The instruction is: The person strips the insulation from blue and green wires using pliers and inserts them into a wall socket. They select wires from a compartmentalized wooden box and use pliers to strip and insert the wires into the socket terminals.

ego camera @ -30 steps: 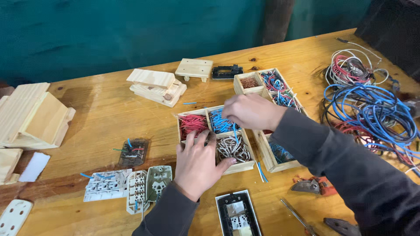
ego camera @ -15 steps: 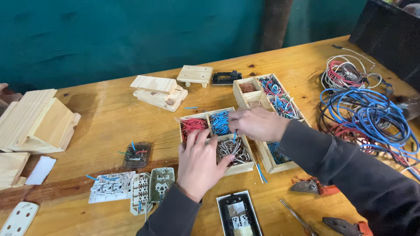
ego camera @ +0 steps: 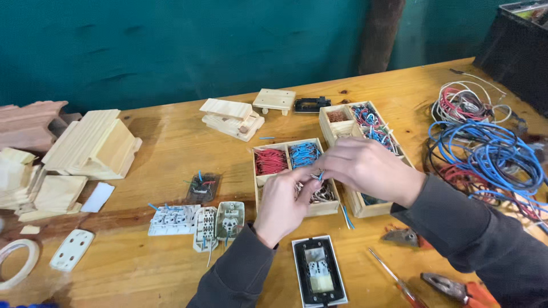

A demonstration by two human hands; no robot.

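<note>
Nearest the camera, a black-framed socket plate (ego camera: 319,270) lies flat on the wooden worktop (ego camera: 160,148), with a thin screwdriver (ego camera: 390,275) and orange-handled pliers (ego camera: 456,290) to its right. To its left sit three pale socket inserts (ego camera: 197,219) in a row, and further left a white cover plate (ego camera: 71,249) and a ring of tape (ego camera: 14,262) at the edge.

Just beyond, the left hand (ego camera: 282,205) and the right hand (ego camera: 365,167) meet above a small wooden tray (ego camera: 260,181) split into compartments. The fingertips of both hands are pinched together on a short piece of blue wire (ego camera: 321,175), which is held in the air just over the tray. The tray's far compartments hold red wire pieces (ego camera: 270,161) and blue wire pieces (ego camera: 303,153); the near ones are mostly hidden by the hands.

Beside the tray on the right stands a longer wooden box (ego camera: 342,128) of mixed wire bits. Further right lies a large tangle of blue, red and white cable (ego camera: 485,151). Left of the tray is a small dark socket part (ego camera: 202,187).

At the far side lie pale wooden blocks (ego camera: 231,117), a black part (ego camera: 311,104), and a stack of wooden mouldings (ego camera: 85,145) to the left.
</note>
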